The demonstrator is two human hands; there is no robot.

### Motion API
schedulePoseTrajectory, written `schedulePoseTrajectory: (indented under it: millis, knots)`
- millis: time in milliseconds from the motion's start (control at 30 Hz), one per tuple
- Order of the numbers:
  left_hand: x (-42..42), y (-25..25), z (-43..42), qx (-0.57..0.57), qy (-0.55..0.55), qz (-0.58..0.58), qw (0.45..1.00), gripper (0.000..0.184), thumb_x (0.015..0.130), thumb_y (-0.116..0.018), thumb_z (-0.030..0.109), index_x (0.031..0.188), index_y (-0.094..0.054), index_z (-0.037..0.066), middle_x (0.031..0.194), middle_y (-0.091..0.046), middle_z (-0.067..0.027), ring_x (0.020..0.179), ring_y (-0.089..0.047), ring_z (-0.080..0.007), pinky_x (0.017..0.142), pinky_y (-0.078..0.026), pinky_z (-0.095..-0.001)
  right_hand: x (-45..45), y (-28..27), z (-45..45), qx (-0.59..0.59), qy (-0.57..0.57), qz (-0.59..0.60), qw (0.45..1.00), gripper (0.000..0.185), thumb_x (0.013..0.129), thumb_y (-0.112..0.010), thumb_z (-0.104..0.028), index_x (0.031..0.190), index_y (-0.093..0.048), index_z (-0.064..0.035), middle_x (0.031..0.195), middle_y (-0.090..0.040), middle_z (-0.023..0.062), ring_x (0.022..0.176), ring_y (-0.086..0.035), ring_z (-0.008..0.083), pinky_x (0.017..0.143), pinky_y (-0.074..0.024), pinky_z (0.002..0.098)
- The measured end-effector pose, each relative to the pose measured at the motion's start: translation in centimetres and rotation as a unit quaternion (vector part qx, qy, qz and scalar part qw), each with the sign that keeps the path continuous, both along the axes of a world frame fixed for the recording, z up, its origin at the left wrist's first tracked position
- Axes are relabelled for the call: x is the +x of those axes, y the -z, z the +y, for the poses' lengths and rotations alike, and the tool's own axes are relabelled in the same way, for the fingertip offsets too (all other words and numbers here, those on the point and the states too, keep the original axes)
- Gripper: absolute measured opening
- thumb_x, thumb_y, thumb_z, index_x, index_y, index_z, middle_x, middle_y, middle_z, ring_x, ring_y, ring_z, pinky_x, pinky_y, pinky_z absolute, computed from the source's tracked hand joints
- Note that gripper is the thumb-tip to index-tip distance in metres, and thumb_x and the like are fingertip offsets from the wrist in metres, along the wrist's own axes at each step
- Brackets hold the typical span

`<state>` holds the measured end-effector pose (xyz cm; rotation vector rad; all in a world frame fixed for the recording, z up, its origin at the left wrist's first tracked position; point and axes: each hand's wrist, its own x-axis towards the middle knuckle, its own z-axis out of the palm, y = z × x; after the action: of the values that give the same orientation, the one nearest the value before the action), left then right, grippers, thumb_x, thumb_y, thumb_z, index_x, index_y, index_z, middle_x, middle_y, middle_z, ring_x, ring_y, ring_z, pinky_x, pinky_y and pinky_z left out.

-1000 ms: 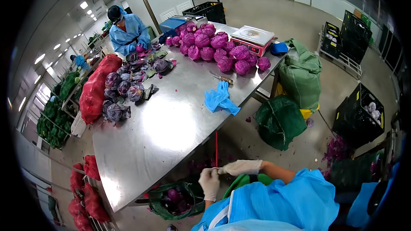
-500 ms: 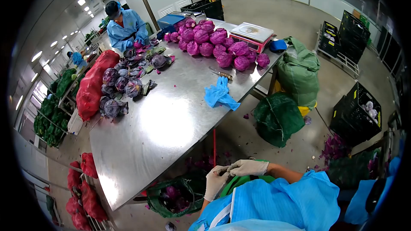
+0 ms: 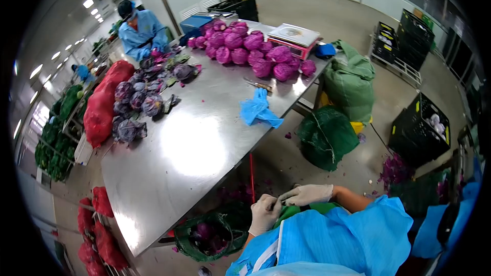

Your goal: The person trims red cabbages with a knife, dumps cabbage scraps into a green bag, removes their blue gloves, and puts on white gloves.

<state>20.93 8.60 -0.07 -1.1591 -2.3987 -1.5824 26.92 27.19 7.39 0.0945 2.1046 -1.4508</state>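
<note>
My left hand point(image 3: 264, 213), in a white glove, is curled with its fingers closed in front of the blue apron point(image 3: 332, 237). Its fingertips meet those of my right hand point(image 3: 310, 194), gloved the same way, whose fingers reach across and pinch at the same spot. Anything between them is too small to make out. Green cloth point(image 3: 291, 214) shows just below both hands. Beyond them, on the metal table point(image 3: 230, 143), lie blue gloves point(image 3: 260, 110) and a knife with a wooden handle point(image 3: 263, 86).
Peeled purple cabbages point(image 3: 235, 41) are heaped by a scale point(image 3: 294, 36). Unpeeled cabbages point(image 3: 138, 99) lie beside a red net sack point(image 3: 105, 105). A green bag point(image 3: 217, 248) of purple leaves stands below the table. A co-worker point(image 3: 143, 33) works at the far end.
The view has shifted slightly. My right hand's fingers look straighter, and my left hand is more curled. Both hands remain together in front of the apron.
</note>
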Motion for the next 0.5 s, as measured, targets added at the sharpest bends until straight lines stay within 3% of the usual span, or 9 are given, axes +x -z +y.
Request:
schedulePoseTrajectory:
  millis: [67,100,133,300,400,500]
  knots:
    - [0.0,-0.8,0.4,0.075,0.003,-0.079,0.994,0.013,0.074,-0.074,0.003,0.086,-0.069,0.005,0.079,-0.066,-0.0096,0.064,-0.065,-0.0195,0.059,-0.051,-0.0274,-0.3,-1.3,0.6,0.016,-0.01,-0.01,1.0,0.028,0.094,-0.037,-0.024,0.097,-0.056,-0.0018,0.099,-0.06,0.0142,0.094,-0.057,0.0324,0.084,-0.0459,0.0391]
    - [0.1,-0.8,0.7,0.1,0.012,-0.135,0.986,0.017,0.074,-0.074,0.002,0.091,-0.069,0.004,0.08,-0.066,-0.0097,0.067,-0.065,-0.0192,0.061,-0.051,-0.0269,0.0,2.8,1.5,0.018,-0.036,0.145,0.989,0.024,0.092,-0.04,-0.021,0.093,-0.054,-0.0015,0.096,-0.059,0.0146,0.093,-0.057,0.0332,0.083,-0.0467,0.0395]
    - [0.2,-0.7,1.0,0.122,0.019,-0.19,0.974,0.022,0.075,-0.074,0.001,0.096,-0.07,0.004,0.082,-0.067,-0.0098,0.069,-0.066,-0.019,0.064,-0.051,-0.0263,0.1,2.9,1.5,0.119,-0.086,0.199,0.969,0.021,0.091,-0.041,-0.02,0.094,-0.053,-0.0028,0.095,-0.059,0.015,0.093,-0.057,0.0338,0.082,-0.0474,0.0398]
    - [0.3,-0.7,2.2,0.069,0.125,-0.182,0.973,0.027,0.076,-0.072,-0.002,0.103,-0.068,0.001,0.087,-0.067,-0.0101,0.078,-0.064,-0.0153,0.072,-0.051,-0.0267,1.8,5.0,2.2,0.189,-0.097,0.346,0.914,0.016,0.091,-0.041,-0.019,0.094,-0.053,-0.0089,0.092,-0.06,0.0133,0.087,-0.06,0.0318,0.073,-0.0501,0.0403]
    - [0.8,-2.0,3.9,0.03,0.117,-0.165,0.979,0.023,0.077,-0.071,-0.003,0.099,-0.068,-0.001,0.086,-0.066,-0.0094,0.079,-0.063,-0.0137,0.072,-0.05,-0.0263,3.3,7.0,2.9,0.26,-0.065,0.316,0.91,0.017,0.091,-0.044,-0.018,0.101,-0.057,-0.0128,0.09,-0.06,0.0113,0.083,-0.061,0.0305,0.07,-0.0506,0.0398]
    - [0.9,-0.6,5.6,0.031,0.15,-0.194,0.969,0.017,0.078,-0.071,0.0,0.095,-0.068,0.0,0.083,-0.066,-0.0107,0.072,-0.063,-0.0162,0.067,-0.05,-0.0267,4.7,5.6,4.1,0.234,-0.025,0.242,0.941,0.023,0.09,-0.045,-0.019,0.108,-0.058,-0.0148,0.093,-0.061,0.0099,0.084,-0.062,0.0298,0.071,-0.0509,0.0385]
